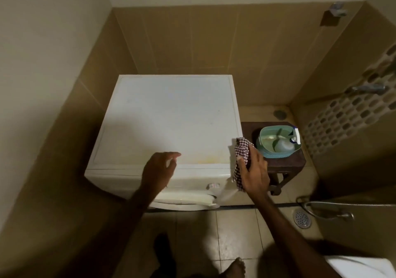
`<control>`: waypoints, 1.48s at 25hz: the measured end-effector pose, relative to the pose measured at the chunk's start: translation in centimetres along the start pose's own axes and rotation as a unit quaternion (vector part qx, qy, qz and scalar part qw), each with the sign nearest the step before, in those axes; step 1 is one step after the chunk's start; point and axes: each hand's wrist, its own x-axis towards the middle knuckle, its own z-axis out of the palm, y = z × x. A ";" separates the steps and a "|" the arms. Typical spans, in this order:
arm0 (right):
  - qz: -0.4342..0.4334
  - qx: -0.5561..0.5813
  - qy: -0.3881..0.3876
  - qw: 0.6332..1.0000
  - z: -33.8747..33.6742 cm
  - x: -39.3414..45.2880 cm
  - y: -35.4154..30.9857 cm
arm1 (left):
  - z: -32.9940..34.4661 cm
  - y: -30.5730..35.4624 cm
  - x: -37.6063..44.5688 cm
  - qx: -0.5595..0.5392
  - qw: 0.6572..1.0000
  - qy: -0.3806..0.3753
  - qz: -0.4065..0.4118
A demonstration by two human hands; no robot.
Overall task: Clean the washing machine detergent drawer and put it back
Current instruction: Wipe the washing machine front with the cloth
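While we look down on the white washing machine (169,119), its detergent drawer cannot be made out for certain: the front panel is seen only edge-on at 6 o'clock of the lid, and our left forearm covers much of it, so we cannot tell the drawer's long axis or which way it faces. What shows there is a smooth white band with a small control knob (212,186) and the curved rim of the door below. The lid itself is a flat, nearly square slab of matte white with rounded corners and a faint yellowish stain near its front edge. Our left hand (159,170) hovers over the front edge of the lid, fingers loosely curled and spread, holding nothing. Our right hand (254,168), at 3 o'clock of the left, grips a crumpled checked cloth (242,153), dark red and white, soft and bunched, against the machine's front right corner. Just beyond, at 3 o'clock of the machine, a dark wooden stool (285,162) bears a pale green oval plastic basin (264,147) holding a rounded bottle (284,147) with a white and blue cap. Glossy tan tiles line the walls; a round metal floor drain (302,218) lies at 5 o'clock, beside a chrome hose (334,203).
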 end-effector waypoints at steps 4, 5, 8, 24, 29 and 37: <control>0.019 -0.177 0.000 0.984 6.3 -0.5 -1.5 | -4.2 -7.8 3.2 0.076 0.997 0.006 0.025; 0.046 -0.192 0.021 0.980 7.4 -0.7 -2.2 | -4.9 -9.4 3.6 0.088 0.995 -0.002 0.037; 0.069 -0.236 0.067 0.967 10.2 -0.6 -4.0 | -6.5 -13.7 4.6 0.114 0.991 -0.006 0.074; 0.085 -0.229 0.024 0.969 8.5 -0.9 -1.2 | -5.8 -18.0 5.7 0.129 0.978 0.000 0.162; 0.082 -0.232 0.051 0.968 10.4 3.5 -5.9 | -5.8 -17.6 5.1 0.143 0.979 -0.003 0.147; -0.196 -0.235 -0.085 0.948 17.4 -8.0 -11.4 | -5.6 -17.4 5.2 0.144 0.980 0.011 0.135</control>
